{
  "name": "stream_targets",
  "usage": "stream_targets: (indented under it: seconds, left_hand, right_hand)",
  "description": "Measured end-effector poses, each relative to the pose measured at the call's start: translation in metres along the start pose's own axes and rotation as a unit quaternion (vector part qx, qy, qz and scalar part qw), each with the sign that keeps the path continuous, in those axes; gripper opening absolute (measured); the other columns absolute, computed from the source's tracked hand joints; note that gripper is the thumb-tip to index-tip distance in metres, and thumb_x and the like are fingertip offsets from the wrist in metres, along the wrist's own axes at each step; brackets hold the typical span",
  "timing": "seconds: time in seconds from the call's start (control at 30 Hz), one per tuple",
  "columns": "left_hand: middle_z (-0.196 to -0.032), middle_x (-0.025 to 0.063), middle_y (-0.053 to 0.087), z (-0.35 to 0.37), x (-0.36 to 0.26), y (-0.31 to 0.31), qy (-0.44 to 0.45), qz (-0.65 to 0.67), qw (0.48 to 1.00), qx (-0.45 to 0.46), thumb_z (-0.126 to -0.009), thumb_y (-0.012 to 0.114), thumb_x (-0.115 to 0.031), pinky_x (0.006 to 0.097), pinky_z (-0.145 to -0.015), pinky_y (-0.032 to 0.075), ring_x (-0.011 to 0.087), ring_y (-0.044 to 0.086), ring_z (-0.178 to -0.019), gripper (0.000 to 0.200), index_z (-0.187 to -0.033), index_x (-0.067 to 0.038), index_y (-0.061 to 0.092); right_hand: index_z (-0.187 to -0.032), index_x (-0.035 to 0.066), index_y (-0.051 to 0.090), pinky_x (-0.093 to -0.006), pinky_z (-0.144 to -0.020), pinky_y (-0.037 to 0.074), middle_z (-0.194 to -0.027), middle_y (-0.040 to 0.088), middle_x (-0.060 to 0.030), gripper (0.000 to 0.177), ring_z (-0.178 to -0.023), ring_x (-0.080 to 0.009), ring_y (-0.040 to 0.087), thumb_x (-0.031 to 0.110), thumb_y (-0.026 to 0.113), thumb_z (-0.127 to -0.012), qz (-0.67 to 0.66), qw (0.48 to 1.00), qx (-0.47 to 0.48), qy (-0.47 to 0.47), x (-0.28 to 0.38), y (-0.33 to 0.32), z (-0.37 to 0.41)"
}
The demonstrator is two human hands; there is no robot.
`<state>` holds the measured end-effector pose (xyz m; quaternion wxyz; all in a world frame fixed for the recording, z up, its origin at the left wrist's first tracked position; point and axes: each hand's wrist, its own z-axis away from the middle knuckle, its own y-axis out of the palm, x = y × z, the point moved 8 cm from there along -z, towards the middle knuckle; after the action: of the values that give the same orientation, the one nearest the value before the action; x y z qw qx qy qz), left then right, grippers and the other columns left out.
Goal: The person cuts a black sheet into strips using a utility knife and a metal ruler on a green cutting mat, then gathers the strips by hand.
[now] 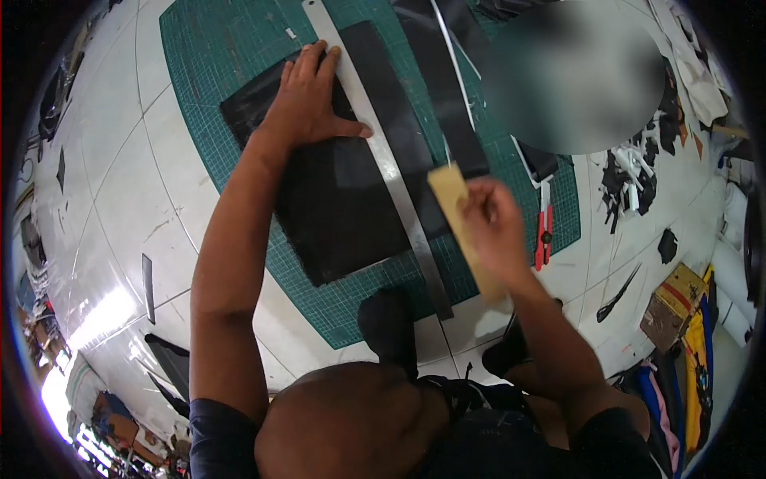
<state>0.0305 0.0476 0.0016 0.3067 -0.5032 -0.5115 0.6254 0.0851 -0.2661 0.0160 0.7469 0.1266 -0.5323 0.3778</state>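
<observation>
My left hand (307, 100) lies with its fingers spread on a black sheet (339, 199), its fingertips and thumb touching a long metal ruler (388, 172). The ruler runs at a slant across the black material. In my right hand (496, 227), a flat tan strip (448, 195), perhaps cardboard, is pinched between thumb and fingers just right of the ruler. Under everything is a green cutting mat (307, 295) with grid lines. A red-handled utility knife (544, 227) rests near the mat's right edge.
Black strips (447, 96) with white edges lie on the mat's upper right. Black and white scraps (634, 176) litter the tiled floor (171, 199). A worn box (677, 307) and coloured rolls (694, 375) stand at right. A blurred round patch hides the upper right.
</observation>
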Motion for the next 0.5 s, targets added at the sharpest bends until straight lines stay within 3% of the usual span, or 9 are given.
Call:
stream_targets:
  seconds: [0.03,0.1,0.17,0.23,0.33,0.43,0.5]
  left_hand:
    - [-0.153,0.0269,0.035,0.000,-0.001,0.000,-0.002,-0.003,1.000,0.002,-0.049,0.088,-0.069,0.0575,-0.120,0.023,0.0442,0.028,-0.147,0.134,-0.149,0.004,0.037]
    - [-0.154,0.0265,0.034,-0.003,-0.002,-0.001,0.000,-0.008,1.000,0.003,-0.049,0.088,-0.069,0.0569,-0.120,0.022,0.0437,0.028,-0.147,0.134,-0.150,0.003,0.037]
    - [-0.154,0.0262,0.034,-0.003,-0.002,-0.001,-0.001,-0.012,1.000,0.008,-0.050,0.088,-0.069,0.0557,-0.121,0.022,0.0430,0.027,-0.148,0.133,-0.150,0.002,0.037]
    - [-0.155,0.0257,0.033,-0.002,-0.002,0.000,-0.009,-0.013,1.000,0.016,-0.051,0.088,-0.069,0.0533,-0.122,0.021,0.0425,0.026,-0.148,0.133,-0.150,0.002,0.036]
    - [-0.160,0.0231,0.024,-0.004,-0.001,0.003,-0.034,-0.015,0.998,0.058,-0.047,0.094,-0.061,0.0557,-0.120,0.029,0.0445,0.024,-0.148,0.139,-0.155,-0.002,0.029]
    - [-0.161,0.0226,0.023,-0.004,-0.002,0.003,-0.027,-0.018,0.998,0.052,-0.047,0.094,-0.061,0.0542,-0.120,0.030,0.0442,0.024,-0.148,0.140,-0.155,0.000,0.028]
    - [-0.161,0.0221,0.023,-0.004,-0.001,0.003,-0.034,-0.009,0.998,0.060,-0.047,0.094,-0.061,0.0533,-0.120,0.030,0.0438,0.024,-0.148,0.140,-0.155,0.000,0.028]
  right_hand:
    - [-0.117,0.004,0.061,-0.0262,-0.075,0.049,-0.096,0.063,-0.0014,0.023,-0.084,-0.0084,0.059,0.010,0.067,-0.095,0.028,0.997,-0.012,0.069,-0.023,-0.003,0.026]
    - [-0.116,0.003,0.062,-0.0280,-0.075,0.050,-0.095,0.063,-0.0040,0.023,-0.083,-0.0111,0.061,0.012,0.068,-0.095,0.015,0.998,-0.029,0.050,-0.055,-0.001,0.063]
    - [-0.114,0.002,0.062,-0.0250,-0.072,0.049,-0.093,0.060,-0.0014,0.022,-0.081,-0.0081,0.058,0.011,0.069,-0.095,0.063,0.997,-0.036,0.028,-0.071,0.002,0.076]
    - [-0.111,0.000,0.063,-0.0248,-0.069,0.050,-0.093,0.060,-0.0033,0.023,-0.077,-0.0083,0.058,0.012,0.071,-0.093,0.079,0.995,-0.064,0.001,-0.064,0.005,0.083]
    - [-0.112,0.000,0.065,-0.0250,-0.069,0.050,-0.095,0.061,-0.0052,0.024,-0.077,-0.0091,0.059,0.013,0.072,-0.093,0.138,0.987,-0.078,-0.003,-0.058,0.008,0.079]
    - [-0.113,0.002,0.065,-0.0340,-0.077,0.053,-0.099,0.062,-0.0124,0.023,-0.086,-0.0210,0.066,0.017,0.068,-0.095,0.168,0.985,-0.047,0.012,-0.054,0.009,0.077]
    - [-0.114,0.002,0.065,-0.0341,-0.078,0.054,-0.099,0.062,-0.0127,0.024,-0.087,-0.0211,0.066,0.018,0.068,-0.096,0.149,0.987,-0.053,0.023,-0.051,0.008,0.078]
